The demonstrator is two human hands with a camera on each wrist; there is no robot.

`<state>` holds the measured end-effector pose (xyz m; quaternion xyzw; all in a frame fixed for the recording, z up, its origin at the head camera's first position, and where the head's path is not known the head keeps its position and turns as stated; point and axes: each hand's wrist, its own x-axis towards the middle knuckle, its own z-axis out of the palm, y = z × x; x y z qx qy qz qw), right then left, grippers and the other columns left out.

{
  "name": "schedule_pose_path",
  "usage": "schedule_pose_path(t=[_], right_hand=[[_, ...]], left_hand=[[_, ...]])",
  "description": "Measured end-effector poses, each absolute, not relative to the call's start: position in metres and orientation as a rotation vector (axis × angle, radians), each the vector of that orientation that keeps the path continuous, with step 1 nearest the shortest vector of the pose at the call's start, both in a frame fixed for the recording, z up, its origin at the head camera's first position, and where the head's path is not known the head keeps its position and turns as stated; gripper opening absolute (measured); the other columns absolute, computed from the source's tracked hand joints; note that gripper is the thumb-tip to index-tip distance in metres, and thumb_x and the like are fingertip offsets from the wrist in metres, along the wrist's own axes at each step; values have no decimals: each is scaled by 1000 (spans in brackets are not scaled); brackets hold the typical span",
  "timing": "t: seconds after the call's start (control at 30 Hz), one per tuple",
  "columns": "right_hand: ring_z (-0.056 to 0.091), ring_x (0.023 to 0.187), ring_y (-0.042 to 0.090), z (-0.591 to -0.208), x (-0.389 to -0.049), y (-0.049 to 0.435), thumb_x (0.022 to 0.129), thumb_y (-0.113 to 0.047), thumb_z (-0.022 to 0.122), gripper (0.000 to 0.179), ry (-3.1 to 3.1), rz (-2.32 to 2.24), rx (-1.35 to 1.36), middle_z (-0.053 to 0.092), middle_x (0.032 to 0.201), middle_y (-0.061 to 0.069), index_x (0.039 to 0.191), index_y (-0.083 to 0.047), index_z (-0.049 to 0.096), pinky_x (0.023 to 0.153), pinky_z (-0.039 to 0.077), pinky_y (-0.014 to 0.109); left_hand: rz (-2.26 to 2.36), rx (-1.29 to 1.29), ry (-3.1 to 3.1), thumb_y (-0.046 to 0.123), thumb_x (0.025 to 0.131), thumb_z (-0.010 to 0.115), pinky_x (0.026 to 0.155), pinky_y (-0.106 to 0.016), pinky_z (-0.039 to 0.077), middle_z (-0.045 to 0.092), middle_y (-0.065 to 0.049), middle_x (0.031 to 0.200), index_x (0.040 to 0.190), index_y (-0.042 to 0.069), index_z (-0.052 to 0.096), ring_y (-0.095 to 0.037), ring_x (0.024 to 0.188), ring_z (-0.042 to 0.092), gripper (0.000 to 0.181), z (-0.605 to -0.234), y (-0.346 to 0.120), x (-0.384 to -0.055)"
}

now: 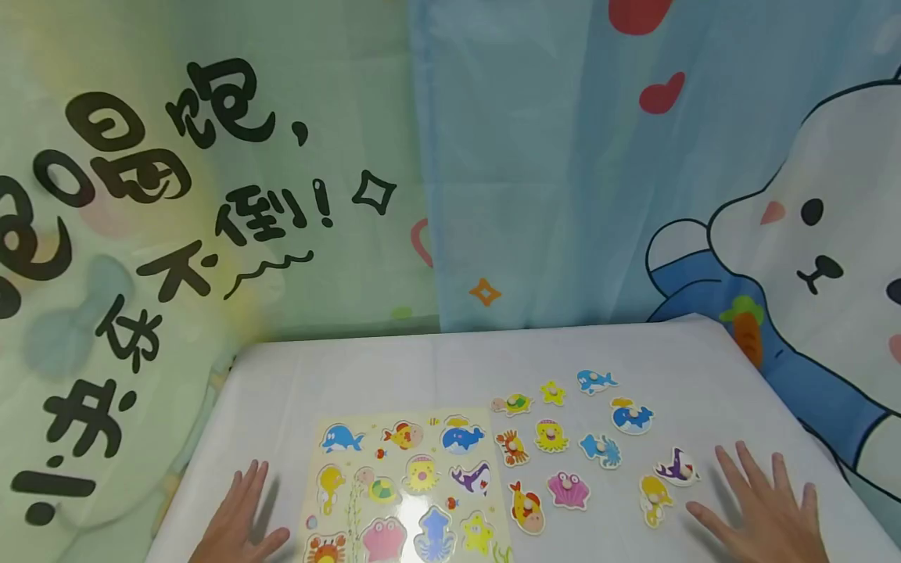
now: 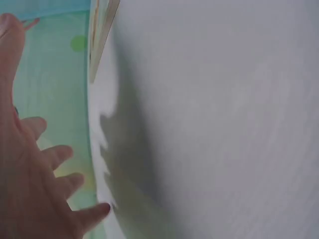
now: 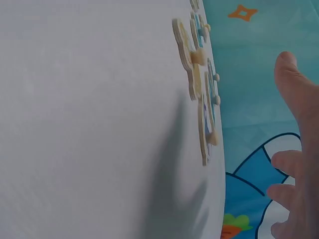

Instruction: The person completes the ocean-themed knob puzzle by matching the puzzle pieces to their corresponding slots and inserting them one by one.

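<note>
Both hands are spread flat with straight fingers and hold nothing. My left hand (image 1: 235,520) is left of a pale yellow puzzle board (image 1: 338,418) printed with sea animals. My right hand (image 1: 770,508) lies at the right, nearest to a yellow seahorse piece (image 1: 655,500) and a purple-and-white whale piece (image 1: 678,467). In the left wrist view, the board's edge (image 2: 103,37) shows beyond the left hand (image 2: 37,184). The right wrist view shows the seahorse piece (image 3: 187,57) side-on, with a wooden knob, apart from the right hand (image 3: 299,164).
Several more knobbed pieces lie right of the board, among them a pink shell (image 1: 568,491), a red-and-yellow fish (image 1: 526,508), a crab (image 1: 511,448), an octopus (image 1: 551,436) and a turtle (image 1: 514,404). They rest on a white-covered table (image 1: 422,367) with printed curtains (image 1: 528,195) behind.
</note>
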<state>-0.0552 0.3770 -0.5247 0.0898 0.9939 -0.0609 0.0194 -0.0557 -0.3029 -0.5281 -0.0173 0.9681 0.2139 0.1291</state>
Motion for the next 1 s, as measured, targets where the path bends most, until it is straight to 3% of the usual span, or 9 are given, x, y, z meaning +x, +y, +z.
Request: schedule_pose_path(t=[0.13, 0.37, 0.53, 0.77, 0.93, 1.0], right_hand=[[9, 132, 65, -526, -59, 371, 76, -77, 54, 107, 3103, -200, 245, 26, 147, 37, 144, 3, 34, 99, -6, 80], [16, 133, 63, -525, -60, 350, 76, -76, 57, 105, 3079, -237, 203, 31, 144, 37, 142, 3, 38, 101, 1, 79], [19, 135, 57, -512, -69, 329, 75, -71, 63, 104, 3051, -389, 134, 34, 145, 36, 144, 3, 36, 103, 6, 78], [29, 133, 52, -494, -86, 295, 78, -68, 63, 96, 2944, -602, 71, 35, 149, 28, 149, -10, 33, 94, 31, 74], [50, 124, 42, -507, -99, 288, 88, -37, 70, 65, 2966, -861, -104, 53, 137, 22, 140, -6, 48, 93, 48, 56], [59, 115, 35, -516, -105, 289, 89, -21, 70, 49, 2993, -948, -179, 61, 126, 18, 132, -3, 55, 89, 53, 41]], left_hand=[[724, -17, 2816, 59, 83, 64, 102, -75, 21, 16, -27, 158, 156, 11, 8, -55, 141, 14, 104, -530, -295, -53], [730, -104, 2625, 70, 80, 60, 108, -70, 18, 14, -21, 161, 157, 14, 7, -51, 145, 7, 109, -522, -295, -51], [771, -49, 2569, 67, 82, 59, 109, -67, 23, 20, -19, 160, 156, 12, 14, -50, 144, 15, 103, -514, -300, -55], [885, 30, 2557, 55, 81, 69, 107, -63, 30, 32, -17, 156, 152, 13, 29, -46, 142, 27, 93, -500, -298, -65], [925, 241, 2575, 46, 83, 70, 106, -56, 36, 38, -21, 151, 148, 3, 36, -47, 138, 33, 85, -505, -300, -67], [914, 308, 2576, 46, 84, 69, 105, -45, 41, 40, -18, 151, 148, 5, 37, -35, 138, 39, 83, -507, -303, -69]])
